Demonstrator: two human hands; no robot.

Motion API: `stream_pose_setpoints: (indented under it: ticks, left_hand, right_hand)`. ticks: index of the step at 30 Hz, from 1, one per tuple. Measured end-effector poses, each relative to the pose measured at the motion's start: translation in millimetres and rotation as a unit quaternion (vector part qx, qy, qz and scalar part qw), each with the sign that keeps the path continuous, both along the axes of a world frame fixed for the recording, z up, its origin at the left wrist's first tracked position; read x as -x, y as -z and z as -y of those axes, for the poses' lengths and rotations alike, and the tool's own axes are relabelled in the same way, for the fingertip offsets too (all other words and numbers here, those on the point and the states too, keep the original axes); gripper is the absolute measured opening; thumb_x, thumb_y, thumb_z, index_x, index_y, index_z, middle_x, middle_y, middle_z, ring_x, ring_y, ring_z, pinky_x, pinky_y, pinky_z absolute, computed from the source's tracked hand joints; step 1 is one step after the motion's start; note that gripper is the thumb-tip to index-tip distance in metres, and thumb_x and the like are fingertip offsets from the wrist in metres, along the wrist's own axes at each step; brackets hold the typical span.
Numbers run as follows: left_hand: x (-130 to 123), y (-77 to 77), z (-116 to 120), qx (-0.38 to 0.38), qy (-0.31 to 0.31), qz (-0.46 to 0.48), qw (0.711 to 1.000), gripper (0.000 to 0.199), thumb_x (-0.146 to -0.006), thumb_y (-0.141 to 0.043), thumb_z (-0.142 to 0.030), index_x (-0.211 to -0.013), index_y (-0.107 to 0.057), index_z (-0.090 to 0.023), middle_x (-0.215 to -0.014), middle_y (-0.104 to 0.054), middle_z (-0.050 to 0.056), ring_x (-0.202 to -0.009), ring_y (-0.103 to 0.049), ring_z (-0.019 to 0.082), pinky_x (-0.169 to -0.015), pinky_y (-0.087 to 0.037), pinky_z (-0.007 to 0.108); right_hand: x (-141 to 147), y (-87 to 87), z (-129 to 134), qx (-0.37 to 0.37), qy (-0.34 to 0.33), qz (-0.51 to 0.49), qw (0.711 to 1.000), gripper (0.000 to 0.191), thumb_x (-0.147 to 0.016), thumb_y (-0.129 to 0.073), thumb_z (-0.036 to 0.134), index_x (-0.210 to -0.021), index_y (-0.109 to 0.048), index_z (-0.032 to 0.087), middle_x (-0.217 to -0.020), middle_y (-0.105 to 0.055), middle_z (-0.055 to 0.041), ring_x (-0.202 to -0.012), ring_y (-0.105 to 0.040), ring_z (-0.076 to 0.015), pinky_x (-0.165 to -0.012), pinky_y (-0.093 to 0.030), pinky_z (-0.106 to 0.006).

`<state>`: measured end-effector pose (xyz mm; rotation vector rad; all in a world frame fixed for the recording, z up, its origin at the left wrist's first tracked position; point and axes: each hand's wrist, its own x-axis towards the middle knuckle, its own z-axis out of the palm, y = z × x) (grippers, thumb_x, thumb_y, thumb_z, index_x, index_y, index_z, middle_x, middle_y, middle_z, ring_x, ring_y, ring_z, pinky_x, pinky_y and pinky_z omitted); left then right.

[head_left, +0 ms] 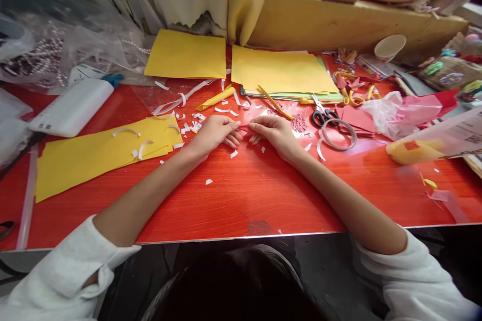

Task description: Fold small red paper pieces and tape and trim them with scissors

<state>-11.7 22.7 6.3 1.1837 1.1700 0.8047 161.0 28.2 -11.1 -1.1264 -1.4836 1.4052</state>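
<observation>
My left hand [217, 133] and my right hand [273, 132] meet above the middle of the red table. Between their pinched fingertips is a thin red paper strip [244, 127], mostly covered by the fingers. Just behind the hands lie a rolled yellow paper [216, 98] and a narrow folded yellow strip [276, 103]. Black-handled scissors [319, 111] rest to the right of my right hand, beside a roll of tape [339, 134]. White paper scraps [234, 154] are scattered around both hands.
Yellow sheets [94, 153] lie at left, more yellow paper [278, 67] at the back. A white box-like device [73, 107] and plastic bags of beads [37, 55] stand at far left. On the right are red paper pieces [356, 119], a clear plastic bag [433, 135] and a paper cup [390, 48].
</observation>
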Motion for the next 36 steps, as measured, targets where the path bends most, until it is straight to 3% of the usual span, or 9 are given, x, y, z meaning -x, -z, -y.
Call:
stream_pose_setpoints:
  ticks: [10, 16, 20, 25, 33, 36]
  left_hand:
    - [-2.1, 5.0, -0.1, -0.007, -0.014, -0.016, 1.000, 0.022, -0.085, -0.055, -0.023, -0.068, -0.057, -0.009, -0.058, -0.064, 0.004, -0.044, -0.059, 0.009, -0.047, -0.049, 0.020]
    - [-3.3, 9.6, 2.0, -0.096, -0.003, -0.076, 0.993, 0.027, -0.084, -0.054, -0.038, -0.075, -0.058, -0.013, -0.059, -0.062, 0.002, -0.042, -0.057, 0.010, -0.040, -0.047, 0.020]
    - [-4.2, 11.1, 4.4, -0.104, 0.006, -0.067, 0.992, 0.018, -0.082, -0.058, -0.028, -0.073, -0.057, -0.013, -0.059, -0.061, 0.001, -0.042, -0.056, 0.008, -0.041, -0.046, 0.018]
    - [-5.1, 12.7, 5.5, -0.109, -0.026, -0.051, 0.992, 0.016, -0.083, -0.057, -0.025, -0.071, -0.055, -0.013, -0.057, -0.061, 0.000, -0.042, -0.057, 0.008, -0.042, -0.046, 0.017]
    - [-6.5, 13.8, 6.6, -0.117, -0.026, -0.065, 0.991, 0.013, -0.083, -0.054, -0.022, -0.074, -0.056, -0.014, -0.057, -0.062, 0.000, -0.042, -0.057, 0.009, -0.041, -0.047, 0.019]
    - [-6.5, 14.8, 5.9, -0.112, -0.029, -0.058, 0.992, 0.013, -0.083, -0.054, -0.022, -0.073, -0.055, -0.014, -0.058, -0.061, 0.000, -0.042, -0.057, 0.010, -0.041, -0.048, 0.020]
  right_hand:
    - [2.5, -4.8, 1.8, 0.003, -0.004, 0.010, 1.000, 0.015, -0.075, -0.065, 0.030, -0.075, -0.065, 0.016, -0.058, -0.064, -0.0001, -0.052, -0.061, -0.0124, -0.054, -0.051, -0.023]
    - [0.8, -8.1, 4.3, 0.028, -0.014, -0.008, 0.999, 0.015, -0.075, -0.066, 0.030, -0.075, -0.065, 0.014, -0.059, -0.066, -0.0016, -0.052, -0.063, -0.0128, -0.053, -0.052, -0.022]
    - [0.4, -11.5, 3.7, 0.061, -0.049, -0.004, 0.997, 0.021, -0.073, -0.070, 0.034, -0.073, -0.064, 0.014, -0.071, -0.069, -0.0045, -0.060, -0.068, -0.0152, -0.057, -0.056, -0.023]
    - [-2.6, -11.5, -1.7, 0.117, -0.056, -0.028, 0.991, 0.027, -0.075, -0.069, 0.038, -0.070, -0.059, 0.014, -0.065, -0.068, -0.0060, -0.064, -0.069, -0.0172, -0.062, -0.058, -0.025]
    - [3.7, -7.0, 2.6, 0.068, -0.021, -0.006, 0.997, 0.030, -0.081, -0.063, 0.037, -0.063, -0.048, 0.018, -0.050, -0.062, -0.0012, -0.050, -0.066, -0.0153, -0.046, -0.052, -0.022]
    - [3.3, -9.3, 1.9, 0.075, -0.022, -0.009, 0.997, 0.031, -0.079, -0.064, 0.038, -0.063, -0.048, 0.017, -0.050, -0.061, -0.0015, -0.052, -0.066, -0.0157, -0.047, -0.053, -0.022]
